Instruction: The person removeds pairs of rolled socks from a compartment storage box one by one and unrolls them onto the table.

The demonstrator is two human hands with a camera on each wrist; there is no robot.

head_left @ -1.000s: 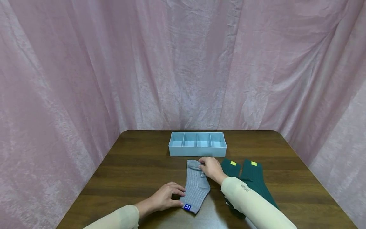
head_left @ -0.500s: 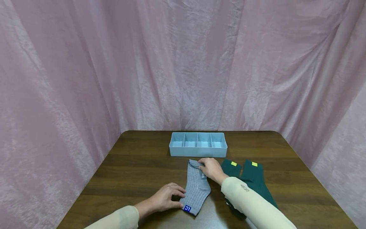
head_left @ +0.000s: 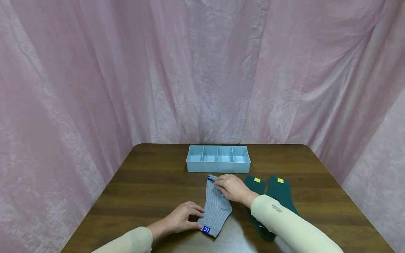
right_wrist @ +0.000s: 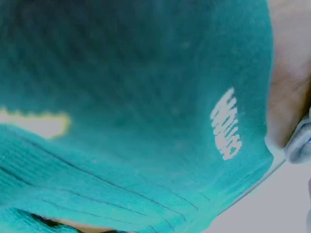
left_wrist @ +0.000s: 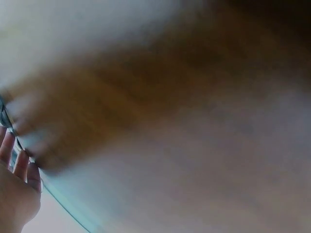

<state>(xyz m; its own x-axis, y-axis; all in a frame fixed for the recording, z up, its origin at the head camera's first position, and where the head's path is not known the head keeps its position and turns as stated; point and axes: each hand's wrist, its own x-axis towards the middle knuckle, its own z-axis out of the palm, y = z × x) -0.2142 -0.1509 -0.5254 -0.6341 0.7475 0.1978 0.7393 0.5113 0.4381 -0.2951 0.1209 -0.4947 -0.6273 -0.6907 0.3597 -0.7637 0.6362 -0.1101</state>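
Observation:
A grey ribbed sock [head_left: 216,207] lies lengthwise on the table, its far end partly covered by my right hand [head_left: 234,189]. A blue label with white letters shows at its near end, and a small dark blue patch at its far left corner. My right fingers curl over the far end and grip the fabric there. My left hand [head_left: 183,218] rests beside the near left edge, fingers and thumb apart, tips touching the sock. A bit of grey cloth [right_wrist: 299,141] shows at the right wrist view's edge. The left wrist view is mostly blurred, with the left hand [left_wrist: 19,191] at lower left.
Two dark green socks with yellow tags lie to the right: the left green sock [head_left: 254,185] and the right green sock [head_left: 280,191], partly under my right forearm. A pale blue box [head_left: 218,167] with several compartments stands behind on the brown wooden table [head_left: 152,182]. Pink curtains hang beyond.
My right hand has shifted left across the far end of the grey sock, the fold there has changed and the dark blue patch shows more. The left hand stays nearly still.

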